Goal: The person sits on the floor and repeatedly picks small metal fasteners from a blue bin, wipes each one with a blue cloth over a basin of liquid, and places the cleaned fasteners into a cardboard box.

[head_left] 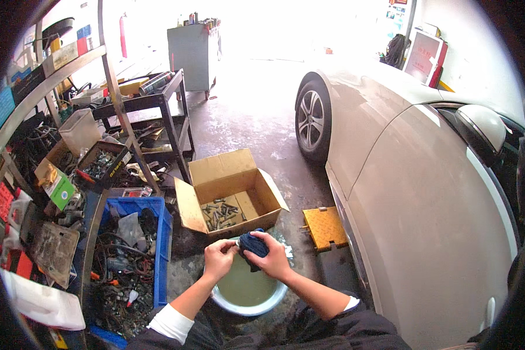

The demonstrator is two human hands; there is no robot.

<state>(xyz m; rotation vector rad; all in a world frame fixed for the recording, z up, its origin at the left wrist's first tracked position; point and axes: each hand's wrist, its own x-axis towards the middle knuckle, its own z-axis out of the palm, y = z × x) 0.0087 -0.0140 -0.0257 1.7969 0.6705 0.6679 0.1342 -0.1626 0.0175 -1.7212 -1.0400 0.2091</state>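
Observation:
Over a round basin (249, 311) of murky greenish water, both my hands are close together. My right hand (272, 260) is closed round a bunched dark blue cloth (253, 245). My left hand (218, 258) is pinched against the cloth's left side; a small pale bit shows at its fingertips, too small to name. Just beyond the basin stands an open cardboard box (223, 176), its flaps folded out. Several slim dark metal pieces (221, 214), looking like bolts, lie loose on its bottom.
At my left is a blue crate (164, 251) full of cables and mixed parts, beside a cluttered metal shelf (112, 87). A dark cart (175, 111) stands behind the box. To the right, a light-coloured car (414, 210) stands close, with a yellow ramp-like block (325, 227) beside it.

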